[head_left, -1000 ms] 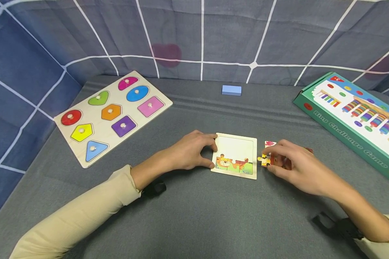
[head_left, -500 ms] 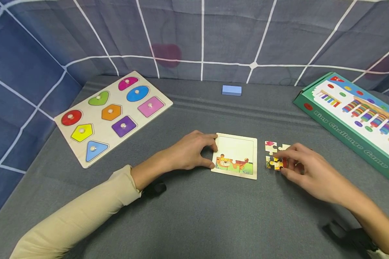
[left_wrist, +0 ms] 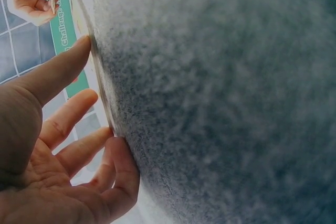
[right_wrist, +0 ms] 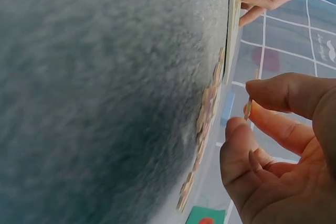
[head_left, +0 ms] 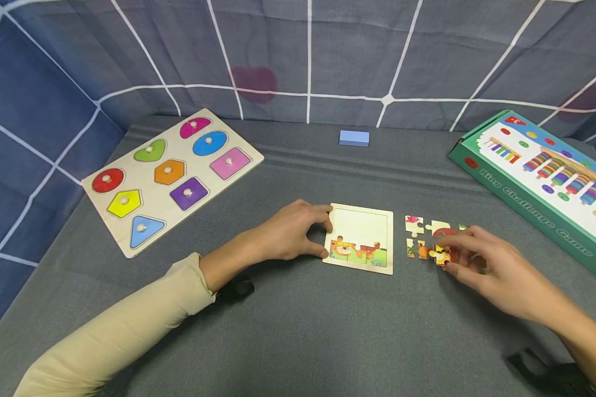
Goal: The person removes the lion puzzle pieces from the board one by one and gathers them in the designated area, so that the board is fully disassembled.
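the left hand (head_left: 296, 230), its thumb and fingers apart, touches the nine o'clock edge of the square pale wooden puzzle frame (head_left: 362, 226). at three o'clock from it, the right hand (head_left: 491, 270) pinches a small yellow wooden jigsaw piece (head_left: 439, 256), seemingly just above flat multicoloured wooden pieces (head_left: 413, 221).

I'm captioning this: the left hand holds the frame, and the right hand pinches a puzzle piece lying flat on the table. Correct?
Not flat on the table: the right wrist view shows the right hand pinching the piece raised off it. The left hand holds the frame.
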The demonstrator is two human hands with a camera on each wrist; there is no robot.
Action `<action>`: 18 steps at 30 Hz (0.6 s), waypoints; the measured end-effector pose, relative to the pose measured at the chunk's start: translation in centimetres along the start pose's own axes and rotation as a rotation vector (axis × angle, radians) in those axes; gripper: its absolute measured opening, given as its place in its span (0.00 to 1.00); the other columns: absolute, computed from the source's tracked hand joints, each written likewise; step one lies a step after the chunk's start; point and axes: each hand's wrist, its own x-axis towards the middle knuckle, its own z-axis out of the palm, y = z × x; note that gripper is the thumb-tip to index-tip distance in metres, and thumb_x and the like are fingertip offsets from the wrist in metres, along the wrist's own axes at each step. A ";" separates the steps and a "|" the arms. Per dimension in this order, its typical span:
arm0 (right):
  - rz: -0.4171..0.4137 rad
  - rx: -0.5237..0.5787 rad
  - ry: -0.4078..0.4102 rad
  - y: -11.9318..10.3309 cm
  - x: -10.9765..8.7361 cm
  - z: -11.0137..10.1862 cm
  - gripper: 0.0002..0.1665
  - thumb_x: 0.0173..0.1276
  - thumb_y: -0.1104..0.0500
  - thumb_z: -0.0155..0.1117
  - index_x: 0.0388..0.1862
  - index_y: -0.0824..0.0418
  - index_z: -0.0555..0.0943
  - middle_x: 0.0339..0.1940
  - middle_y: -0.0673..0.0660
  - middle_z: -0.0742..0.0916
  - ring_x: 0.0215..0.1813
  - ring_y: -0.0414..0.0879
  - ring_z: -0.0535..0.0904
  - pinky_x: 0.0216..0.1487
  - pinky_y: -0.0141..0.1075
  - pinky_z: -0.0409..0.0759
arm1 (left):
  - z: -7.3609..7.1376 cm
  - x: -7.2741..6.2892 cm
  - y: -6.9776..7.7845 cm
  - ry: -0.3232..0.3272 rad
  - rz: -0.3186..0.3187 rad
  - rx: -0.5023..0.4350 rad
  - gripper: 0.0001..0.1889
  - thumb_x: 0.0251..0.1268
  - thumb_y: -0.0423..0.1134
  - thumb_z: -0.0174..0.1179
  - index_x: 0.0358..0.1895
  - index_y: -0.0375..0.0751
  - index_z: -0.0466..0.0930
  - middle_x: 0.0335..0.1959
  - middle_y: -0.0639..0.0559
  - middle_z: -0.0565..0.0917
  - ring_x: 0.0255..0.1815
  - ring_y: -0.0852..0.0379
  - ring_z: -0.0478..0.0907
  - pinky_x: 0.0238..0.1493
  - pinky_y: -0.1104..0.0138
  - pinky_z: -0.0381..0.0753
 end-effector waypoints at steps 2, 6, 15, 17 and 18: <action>0.031 -0.016 0.001 0.3 -0.3 -0.1 0.28 0.51 0.73 0.75 0.52 0.57 0.83 0.32 0.45 0.74 0.29 0.34 0.69 0.27 0.26 0.67 | 0.0 0.0 0.0 -0.001 0.003 0.001 0.20 0.53 0.46 0.75 0.47 0.43 0.84 0.70 0.44 0.71 0.69 0.46 0.67 0.69 0.57 0.62; 0.070 -0.035 0.018 1.0 -1.1 -0.5 0.28 0.51 0.73 0.75 0.52 0.58 0.82 0.33 0.46 0.75 0.29 0.34 0.69 0.27 0.26 0.67 | 0.0 0.0 0.0 0.000 0.008 -0.002 0.20 0.53 0.46 0.75 0.47 0.42 0.84 0.70 0.44 0.71 0.69 0.46 0.67 0.69 0.57 0.62; 0.146 -0.109 0.000 2.4 -2.0 -1.3 0.24 0.53 0.73 0.74 0.51 0.65 0.82 0.35 0.50 0.76 0.30 0.34 0.67 0.25 0.28 0.64 | 0.0 0.0 -0.1 0.012 0.028 -0.006 0.20 0.53 0.45 0.76 0.47 0.42 0.84 0.69 0.43 0.72 0.68 0.46 0.68 0.69 0.57 0.61; 0.167 -0.131 -0.009 2.5 -2.1 -1.3 0.24 0.54 0.71 0.75 0.51 0.66 0.82 0.35 0.50 0.76 0.29 0.34 0.67 0.24 0.30 0.63 | 0.0 0.0 -0.1 0.009 0.025 -0.006 0.20 0.53 0.45 0.76 0.47 0.42 0.84 0.69 0.43 0.71 0.68 0.46 0.68 0.69 0.57 0.61; 0.171 -0.140 -0.013 2.6 -2.2 -1.3 0.24 0.54 0.71 0.75 0.51 0.66 0.82 0.35 0.50 0.76 0.29 0.34 0.66 0.24 0.30 0.63 | 0.0 0.0 -0.1 0.008 0.023 -0.006 0.20 0.53 0.45 0.76 0.47 0.42 0.84 0.69 0.43 0.71 0.68 0.46 0.68 0.69 0.57 0.61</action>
